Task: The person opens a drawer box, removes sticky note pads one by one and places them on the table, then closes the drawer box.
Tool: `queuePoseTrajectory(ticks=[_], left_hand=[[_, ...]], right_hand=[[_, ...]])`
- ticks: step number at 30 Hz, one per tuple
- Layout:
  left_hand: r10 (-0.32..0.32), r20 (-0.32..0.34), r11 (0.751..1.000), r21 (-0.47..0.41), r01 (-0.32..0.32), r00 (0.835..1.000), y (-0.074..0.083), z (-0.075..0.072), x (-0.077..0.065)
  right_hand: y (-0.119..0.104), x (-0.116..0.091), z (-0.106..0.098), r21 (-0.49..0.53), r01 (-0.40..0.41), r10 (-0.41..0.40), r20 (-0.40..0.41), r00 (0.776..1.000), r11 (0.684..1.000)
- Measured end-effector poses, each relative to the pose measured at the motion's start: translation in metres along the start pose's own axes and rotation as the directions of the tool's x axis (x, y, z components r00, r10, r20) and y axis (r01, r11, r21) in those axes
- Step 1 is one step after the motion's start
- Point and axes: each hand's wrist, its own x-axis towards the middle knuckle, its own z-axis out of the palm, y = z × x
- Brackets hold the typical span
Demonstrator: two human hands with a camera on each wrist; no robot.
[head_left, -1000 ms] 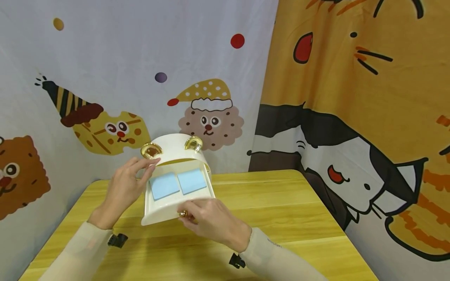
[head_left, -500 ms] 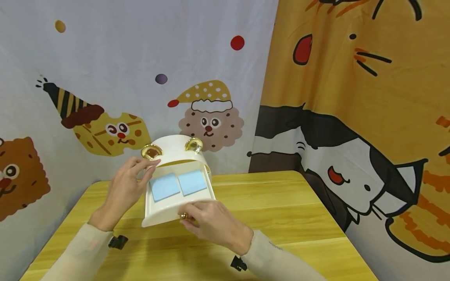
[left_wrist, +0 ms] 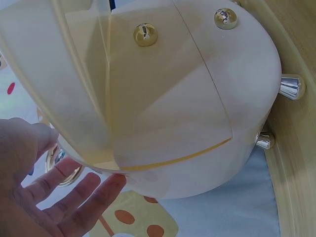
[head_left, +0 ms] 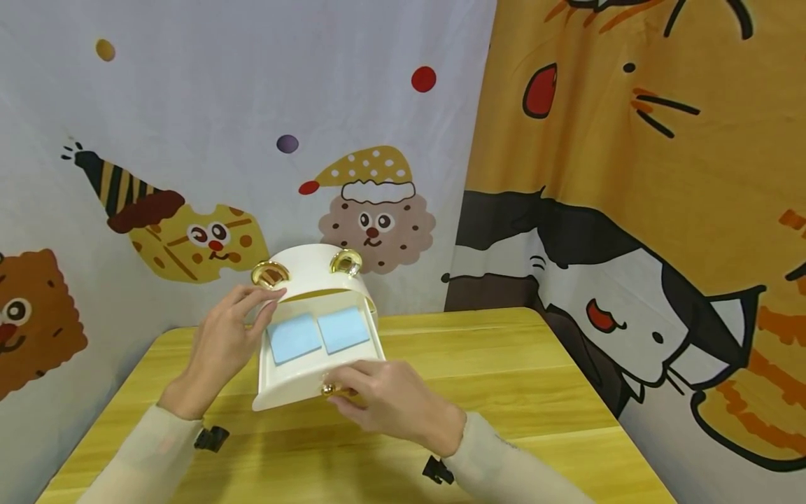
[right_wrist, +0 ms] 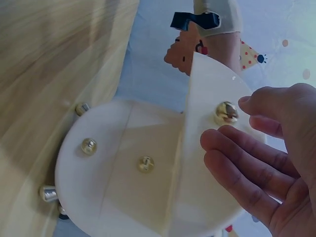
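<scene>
A white, rounded storage box [head_left: 310, 264] with gold ring-shaped ears stands at the table's far side. Its top drawer [head_left: 283, 393] is pulled out toward me and holds a light blue square pad [head_left: 294, 339] on the left and another blue pad [head_left: 343, 330] on the right. My left hand [head_left: 217, 343] has its fingertips at the box's edge above the drawer, by the left ear. My right hand [head_left: 403, 404] is at the drawer front. In the right wrist view, its loosely bent fingers [right_wrist: 247, 187] and thumb lie beside the gold knob [right_wrist: 226, 113], not gripping it.
Under the open drawer, a lower drawer front with a gold knob [left_wrist: 145, 34] is closed. Short metallic feet [left_wrist: 292, 87] carry the box on the wooden table [head_left: 504, 392]. A cartoon-printed curtain [head_left: 371, 84] hangs right behind.
My right hand has let go of the drawer knob and shifted slightly right. My left hand keeps its place at the box, and the drawer stays pulled out.
</scene>
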Motion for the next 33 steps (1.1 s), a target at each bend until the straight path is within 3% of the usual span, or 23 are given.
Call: queuePoseTrajectory(ticks=[11,20,33], left_hand=[[0.0,0.002,1.0,0.004,0.0,1.0,0.001,0.0,0.002],[-0.008,0.008,1.0,0.007,0.008,1.0,0.001,0.0,0.001],[-0.015,0.003,1.0,0.006,0.015,1.0,0.002,-0.001,-0.001]], right_hand=[[0.01,0.009,-0.028,0.158,-0.028,0.023,0.034,0.999,0.987],[0.032,0.024,-0.041,0.2,0.01,-0.007,-0.013,1.0,0.98],[0.054,0.045,-0.05,0.238,-0.027,0.029,-0.001,1.0,0.971]])
